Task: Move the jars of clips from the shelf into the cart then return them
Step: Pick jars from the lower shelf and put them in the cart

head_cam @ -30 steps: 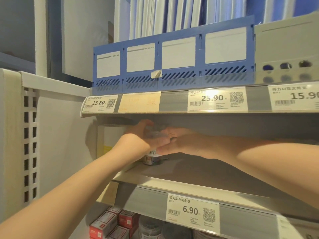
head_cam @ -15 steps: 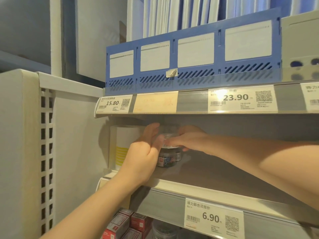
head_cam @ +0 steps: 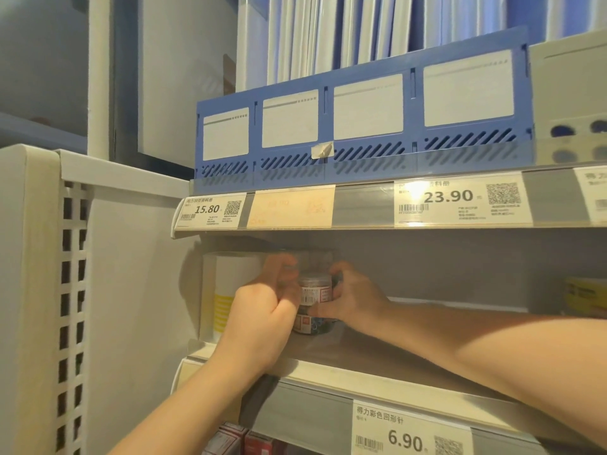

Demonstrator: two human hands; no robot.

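From the head camera, both bare arms reach into the middle shelf [head_cam: 410, 353] of a shop rack. Two clear jars of clips stand stacked near the shelf's left end: the upper jar [head_cam: 314, 290] sits on the lower jar [head_cam: 312, 325], and coloured clips show through the lower one's wall. Each carries a white and red label with a barcode.

The left hand [head_cam: 262, 318] is curled against the left side of the stack, fingers bent round toward the upper jar and touching it. The right hand [head_cam: 353, 298] closes in from the right, its fingertips [head_cam: 323, 311] pressed on the jars about where the two meet. Both hands are partly closed round the stack, so the jars are held between them (whether the lower jar's base rests on the shelf board I cannot tell, since the left hand hides part of it).

Just left of the jars, a white box with yellow stripes [head_cam: 226, 290] stands upright against the shelf's end wall. The shelf above holds a blue file rack [head_cam: 361, 126] with white label panels, and its front rail shows price tags reading 15.80 [head_cam: 210, 211] and 23.90 [head_cam: 460, 198]. The front rail of the jars' shelf bears a 6.90 price tag [head_cam: 407, 435]. Red boxes [head_cam: 239, 441] sit on the shelf below.
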